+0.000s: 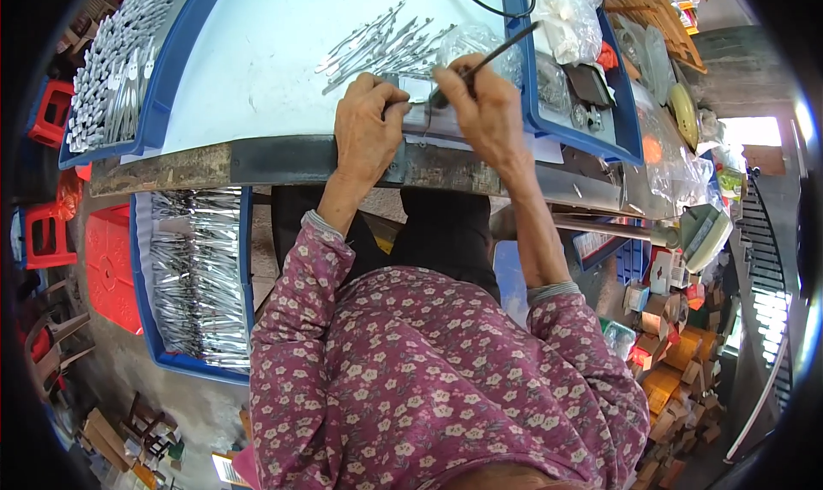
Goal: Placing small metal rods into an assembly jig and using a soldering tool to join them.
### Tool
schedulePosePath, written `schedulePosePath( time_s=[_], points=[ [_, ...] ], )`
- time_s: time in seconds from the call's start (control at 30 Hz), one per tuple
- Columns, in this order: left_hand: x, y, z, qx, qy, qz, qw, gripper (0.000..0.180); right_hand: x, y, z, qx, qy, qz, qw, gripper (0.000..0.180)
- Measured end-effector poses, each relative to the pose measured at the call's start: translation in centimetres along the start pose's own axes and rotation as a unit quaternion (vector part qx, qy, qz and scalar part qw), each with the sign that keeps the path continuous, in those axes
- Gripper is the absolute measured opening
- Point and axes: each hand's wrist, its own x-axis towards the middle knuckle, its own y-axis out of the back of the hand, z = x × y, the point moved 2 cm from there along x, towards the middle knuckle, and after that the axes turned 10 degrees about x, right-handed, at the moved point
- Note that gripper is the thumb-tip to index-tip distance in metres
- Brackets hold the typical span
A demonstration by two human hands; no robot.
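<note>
At the front edge of the worktable, my left hand (369, 126) is closed, thumb and fingers pinched over a small metal block (393, 85). What lies between the fingertips is too small to make out. Just to its right, my right hand (490, 117) grips a thin dark rod-like tool (510, 44). Its long end slants up to the right, and its dark lower end sits beside a small upright metal piece near the left fingertips. Beyond both hands, a loose pile of slim silver metal strips (386, 48) lies on the white table surface (249, 70).
Rows of silver pieces fill a blue tray (153, 117) at the left. A lower blue tray (244, 276) holds more strips. On the right, another blue tray (630, 130) contains plastic bags. A black cable (480, 6) crosses the far side. Red stools (51, 237) stand left.
</note>
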Motion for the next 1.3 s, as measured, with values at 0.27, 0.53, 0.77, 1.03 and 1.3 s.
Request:
schedulePosePath(
  time_s=[0.27, 0.53, 0.77, 1.03, 1.3],
  points=[
    [0.1, -0.1, 0.3, -0.017, -0.016, 0.010, 1.000, 0.005, -0.7, 1.6, -0.4, 0.035, 0.207, 0.186, 0.960, 0.009],
    [0.3, 0.7, 0.7, 0.065, -0.029, -0.030, 0.997, 0.011, -2.8, 1.9, 3.0, 0.160, -0.075, 0.143, 0.974, 0.019],
    [0.6, -1.1, 2.2, 0.171, -0.143, -0.035, 0.974, 0.012, -4.1, 1.8, 3.9, 0.155, -0.092, 0.161, 0.970, 0.017],
    [1.9, 1.6, -0.6, 0.166, -0.048, 0.062, 0.983, 0.007, -4.4, 2.3, 4.8, 0.181, -0.102, 0.147, 0.967, 0.018],
    [3.5, 6.8, -9.8, 0.407, 0.105, 0.091, 0.903, 0.010, -4.3, 1.8, 4.1, 0.122, -0.076, 0.136, 0.980, 0.012]
  ],
)
